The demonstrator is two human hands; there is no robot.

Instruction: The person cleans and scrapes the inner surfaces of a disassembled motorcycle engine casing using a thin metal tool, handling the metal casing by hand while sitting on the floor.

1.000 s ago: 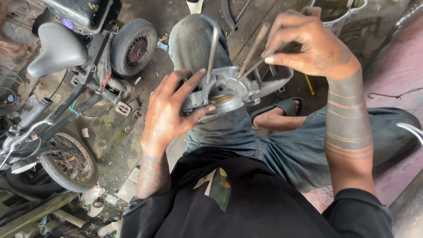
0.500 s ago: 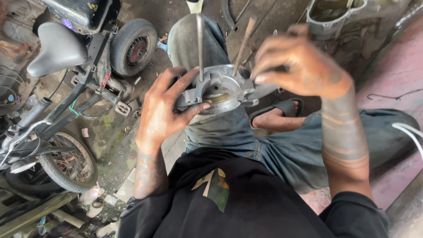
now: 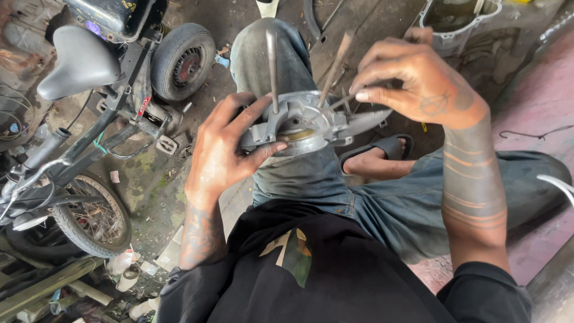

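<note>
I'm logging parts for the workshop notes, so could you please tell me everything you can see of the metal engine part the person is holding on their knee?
The metal engine part is a grey, cast-looking housing, dull and grimy, with a round opening at its middle and flat flanges at the sides. Long thin studs rise from it, one upright, another leaning right. It rests on the person's jeans-clad knee. The left hand grips its left side, thumb along the lower edge; the right hand pinches a slim rod at its right side.

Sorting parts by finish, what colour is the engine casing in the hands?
Dull silver-grey metal, the casing, seen in the head view.
</note>
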